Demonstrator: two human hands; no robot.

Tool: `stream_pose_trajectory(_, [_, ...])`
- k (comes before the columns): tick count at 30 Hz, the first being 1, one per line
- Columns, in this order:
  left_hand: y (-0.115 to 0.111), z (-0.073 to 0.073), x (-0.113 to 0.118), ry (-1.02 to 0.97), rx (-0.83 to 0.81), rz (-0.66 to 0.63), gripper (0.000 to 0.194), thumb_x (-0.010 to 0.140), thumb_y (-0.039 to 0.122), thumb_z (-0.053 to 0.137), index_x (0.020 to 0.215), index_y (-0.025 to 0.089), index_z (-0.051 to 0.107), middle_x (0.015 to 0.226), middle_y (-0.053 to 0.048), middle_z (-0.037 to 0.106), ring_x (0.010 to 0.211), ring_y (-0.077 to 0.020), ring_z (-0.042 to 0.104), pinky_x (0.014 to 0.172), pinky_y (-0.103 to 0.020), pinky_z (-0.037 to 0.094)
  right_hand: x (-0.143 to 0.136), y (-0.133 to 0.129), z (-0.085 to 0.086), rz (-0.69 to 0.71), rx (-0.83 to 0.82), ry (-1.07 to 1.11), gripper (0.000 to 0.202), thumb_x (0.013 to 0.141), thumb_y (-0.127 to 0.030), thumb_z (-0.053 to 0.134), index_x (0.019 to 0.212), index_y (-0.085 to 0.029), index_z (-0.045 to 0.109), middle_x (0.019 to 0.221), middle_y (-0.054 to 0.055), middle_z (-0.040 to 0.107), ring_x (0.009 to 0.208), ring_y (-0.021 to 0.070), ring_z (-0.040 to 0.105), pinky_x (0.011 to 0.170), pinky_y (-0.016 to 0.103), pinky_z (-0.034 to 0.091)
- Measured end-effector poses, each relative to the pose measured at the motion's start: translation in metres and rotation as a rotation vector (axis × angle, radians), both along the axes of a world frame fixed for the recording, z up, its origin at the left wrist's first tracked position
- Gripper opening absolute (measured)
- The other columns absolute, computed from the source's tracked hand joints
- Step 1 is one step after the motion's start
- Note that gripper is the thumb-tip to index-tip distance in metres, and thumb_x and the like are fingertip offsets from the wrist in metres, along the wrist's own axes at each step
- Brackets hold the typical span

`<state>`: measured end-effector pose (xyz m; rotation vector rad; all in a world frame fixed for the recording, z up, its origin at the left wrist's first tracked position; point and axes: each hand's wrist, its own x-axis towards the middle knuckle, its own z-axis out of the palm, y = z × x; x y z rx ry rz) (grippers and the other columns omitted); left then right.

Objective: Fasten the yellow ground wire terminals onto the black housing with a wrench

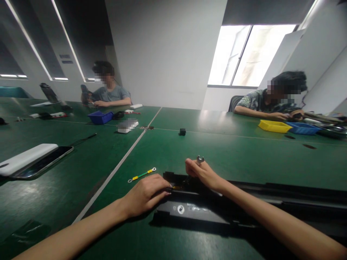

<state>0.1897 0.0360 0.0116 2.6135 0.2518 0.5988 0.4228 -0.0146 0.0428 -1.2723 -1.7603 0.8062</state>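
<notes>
A long black metal housing [200, 213] lies across the table in front of me, its left end under my hands. My right hand [202, 171] is closed around an open-end wrench, and the wrench's forked jaw [200, 159] sticks up above the fist. Its lower part is hidden by the hand and in shadow. My left hand [148, 193] presses thumb and fingers together at the housing's left end, by a small yellow piece [177, 187]; what they pinch is hidden. Just beyond that hand lies a green-and-yellow ground wire [142, 175] with ring terminals.
On the left lie a white case [29, 157] and a phone [45, 164]. A small black block [182, 132] sits farther back. Two people work across the table, near a dark blue bin [100, 117], a yellow tray [274, 126] and a blue tray [303, 128].
</notes>
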Motion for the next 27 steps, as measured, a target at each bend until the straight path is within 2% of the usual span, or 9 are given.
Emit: stream_pose_trajectory(27, [0.0, 0.0018, 0.0004, -0.018, 0.012, -0.004, 0.02, 0.095, 0.022, 0.043, 0.108, 0.015, 0.057, 0.098, -0.009, 0.062, 0.091, -0.0191, 0.056, 0.08, -0.031, 0.046, 0.0002, 0.0004, 0.0007, 0.003, -0.002, -0.004, 0.064, 0.085, -0.071, 0.027, 0.05, -0.018, 0.037, 0.05, -0.003, 0.034, 0.048, 0.0084, 0.03, 0.049, 0.025, 0.028])
